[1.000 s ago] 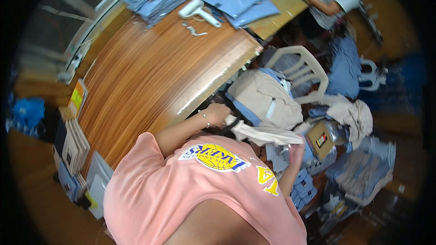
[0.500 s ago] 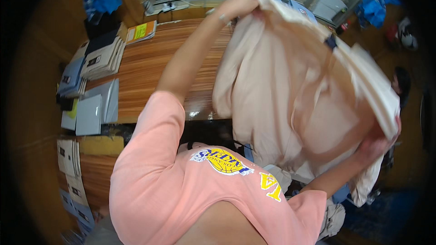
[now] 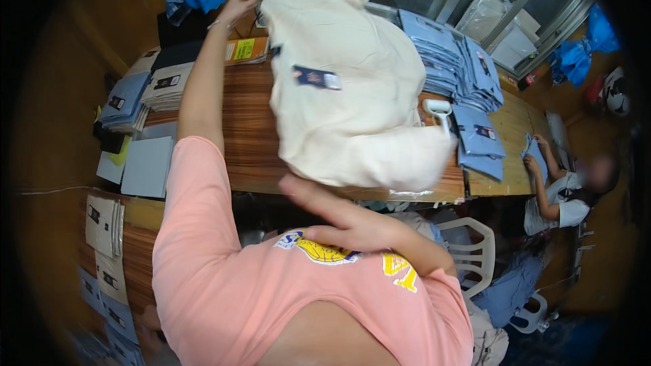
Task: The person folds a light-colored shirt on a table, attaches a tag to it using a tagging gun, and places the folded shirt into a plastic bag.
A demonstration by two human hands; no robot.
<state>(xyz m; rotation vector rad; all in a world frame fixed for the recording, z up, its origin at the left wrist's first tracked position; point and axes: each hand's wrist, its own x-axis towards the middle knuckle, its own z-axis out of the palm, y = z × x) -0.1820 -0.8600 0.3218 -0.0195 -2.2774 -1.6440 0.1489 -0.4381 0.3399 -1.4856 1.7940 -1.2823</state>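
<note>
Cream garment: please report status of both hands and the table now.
Left hand pinching cream garment at its far corner. Right hand open, clear of it. Garment spread on wooden table. Blue folded stacks alongside.

We've got the garment (image 3: 352, 95) spread on the table (image 3: 251, 149), frame centre-top. Our left hand (image 3: 243, 1) is at its upper-left corner; right hand (image 3: 332, 213) sits below its lower edge, just off it. Folded shirt stacks (image 3: 447, 61) lie on the table to the garment's right w/ a tagging gun (image 3: 437, 110) touching its right edge. More folded stacks (image 3: 146, 88) at frame left. Plastic chair (image 3: 478, 247) lower right, under the table edge. Co-worker (image 3: 559, 193) sits at far right.
</note>
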